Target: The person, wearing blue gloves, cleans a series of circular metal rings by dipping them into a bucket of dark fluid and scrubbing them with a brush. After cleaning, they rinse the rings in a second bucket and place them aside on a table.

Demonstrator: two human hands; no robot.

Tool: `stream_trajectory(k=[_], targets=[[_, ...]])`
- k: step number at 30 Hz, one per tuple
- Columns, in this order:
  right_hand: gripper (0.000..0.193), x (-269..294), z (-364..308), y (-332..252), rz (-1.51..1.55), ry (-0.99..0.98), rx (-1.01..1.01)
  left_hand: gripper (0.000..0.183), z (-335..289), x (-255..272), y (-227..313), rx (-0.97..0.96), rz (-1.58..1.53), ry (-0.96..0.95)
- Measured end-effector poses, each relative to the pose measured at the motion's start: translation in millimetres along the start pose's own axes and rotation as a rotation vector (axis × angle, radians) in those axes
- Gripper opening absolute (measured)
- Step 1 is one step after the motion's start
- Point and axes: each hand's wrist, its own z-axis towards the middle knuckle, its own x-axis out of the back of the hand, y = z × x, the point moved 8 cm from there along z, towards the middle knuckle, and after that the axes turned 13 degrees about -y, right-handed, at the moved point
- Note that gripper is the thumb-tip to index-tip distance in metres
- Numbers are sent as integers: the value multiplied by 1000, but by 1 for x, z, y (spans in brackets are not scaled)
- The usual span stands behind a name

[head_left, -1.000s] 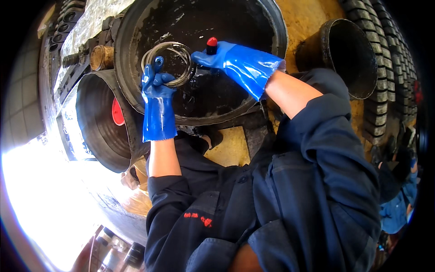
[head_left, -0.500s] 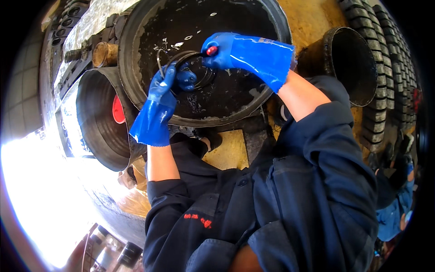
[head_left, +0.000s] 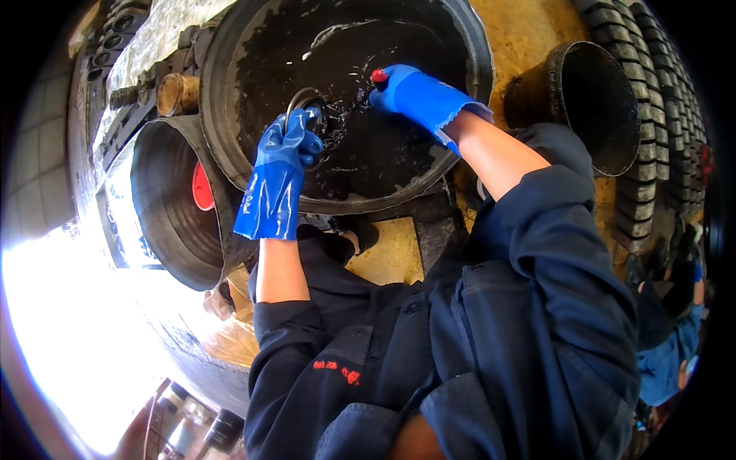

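My left hand (head_left: 290,142), in a long blue rubber glove, is closed on several metal rings (head_left: 294,98) held over a wide black tub (head_left: 217,107). The rings tilt upright, their lower part hidden by the glove and partly down at the dark liquid (head_left: 360,54). To the right, my right hand (head_left: 402,89), gloved the same way, is closed around a tool with a red handle (head_left: 379,76). Its working end is hidden below the hand. Small splashes and ripples lie on the liquid between both hands.
A dark drum (head_left: 172,203) with a red disc (head_left: 202,186) inside stands left of the tub. Another open drum (head_left: 598,107) lies to the right, beside stacked ribbed dark parts (head_left: 640,153). A rusty cylinder (head_left: 178,94) sits at the left rim. Another person (head_left: 665,368) is at far right.
My right hand has moved right and slightly down, away from the rings. My left hand has turned and shifted slightly right, tipping the rings. Fresh splashes show on the liquid.
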Motion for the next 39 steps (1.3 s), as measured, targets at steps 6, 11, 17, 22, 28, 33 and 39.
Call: stream_trajectory(k=[6,11,17,22,28,33,39], targets=[[36,26,-8,-24,890,15,143,32,-14,14,6,-120,229,160],[29,28,-34,-109,978,-143,602,33,12,48,-21,-243,301,119],[23,34,-22,-63,832,-43,322,24,15,16,-22,-135,-379,2],[46,17,-31,-26,902,-21,-7,22,3,26,-8,-263,-390,-11],[47,-18,-4,20,648,-115,-5,40,43,27,-26,-238,-634,-61],[41,7,-29,-20,301,117,-102,38,23,55,-35,-239,-673,51],[38,18,-56,-77,630,-126,140,45,21,53,-22,-289,-586,147]])
